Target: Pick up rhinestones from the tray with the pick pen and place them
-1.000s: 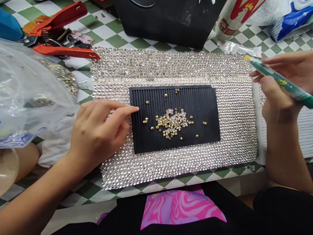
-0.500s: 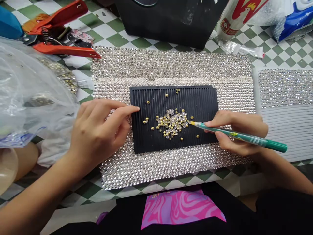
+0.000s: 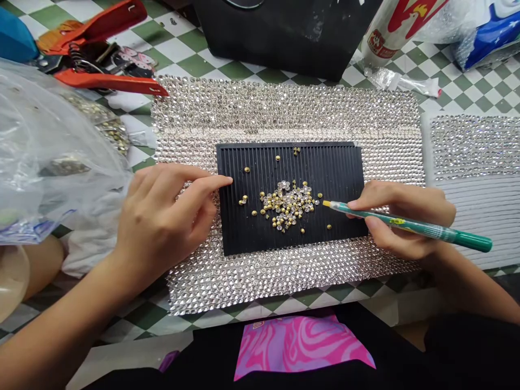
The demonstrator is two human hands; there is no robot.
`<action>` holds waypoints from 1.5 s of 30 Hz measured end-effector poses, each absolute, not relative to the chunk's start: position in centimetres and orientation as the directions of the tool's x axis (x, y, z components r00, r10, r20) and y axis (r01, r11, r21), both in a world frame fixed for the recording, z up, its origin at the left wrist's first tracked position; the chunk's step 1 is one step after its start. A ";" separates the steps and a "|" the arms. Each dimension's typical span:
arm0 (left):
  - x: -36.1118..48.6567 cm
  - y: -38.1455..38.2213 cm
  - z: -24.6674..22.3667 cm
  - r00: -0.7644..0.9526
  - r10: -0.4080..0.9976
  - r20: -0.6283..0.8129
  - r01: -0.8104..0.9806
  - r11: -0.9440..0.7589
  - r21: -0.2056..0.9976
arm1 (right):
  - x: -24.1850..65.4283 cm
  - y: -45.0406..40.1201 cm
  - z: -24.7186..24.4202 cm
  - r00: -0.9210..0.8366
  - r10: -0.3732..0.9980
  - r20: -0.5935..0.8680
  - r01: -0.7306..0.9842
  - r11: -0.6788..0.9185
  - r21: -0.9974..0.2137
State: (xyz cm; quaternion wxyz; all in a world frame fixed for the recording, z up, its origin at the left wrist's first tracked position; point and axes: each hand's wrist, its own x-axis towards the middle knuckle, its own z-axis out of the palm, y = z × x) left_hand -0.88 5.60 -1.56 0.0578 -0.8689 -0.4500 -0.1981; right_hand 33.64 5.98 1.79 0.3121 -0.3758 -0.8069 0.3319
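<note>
In my right hand (image 3: 406, 216) is a green picker pen (image 3: 422, 227), pinched between thumb and fingers. Its yellow tip points left, slightly right of a pile of small rhinestones (image 3: 290, 206), and does not touch it. The stones are clear on one side and gold on the other. They lie on a black ridged tray (image 3: 341, 168), with several strays around the pile. My left hand (image 3: 166, 211) stretches its index finger onto the tray's left edge. Its other fingers are curled and hold nothing visible.
Under the tray lies a glittering rhinestone sheet (image 3: 284, 108). Another, partly studded sheet (image 3: 471, 146) is at right. Orange-handled pliers (image 3: 109, 81) and a clear plastic bag (image 3: 49, 157) are on the left. A black box (image 3: 280, 38), a can (image 3: 390, 32) and a small tube (image 3: 418, 85) stand or lie behind.
My right hand has drawn the pen a short way right, so its tip has left the pile's edge. My left hand stays on the tray's edge.
</note>
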 end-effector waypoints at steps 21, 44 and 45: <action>-1.0 5.5 -1.6 0.511 0.765 0.393 0.808 -0.584 0.086 | 34.3 5.9 1.5 -0.497 0.833 0.244 0.437 0.483 -0.759; -0.6 5.8 -1.5 0.532 0.732 0.427 0.797 -0.603 0.040 | 33.9 6.3 1.6 -0.349 0.904 0.245 0.494 0.400 -0.772; -0.6 5.8 -1.5 0.534 0.729 0.429 0.797 -0.603 0.033 | 33.9 6.3 1.6 -0.348 0.904 0.250 0.520 0.408 -0.750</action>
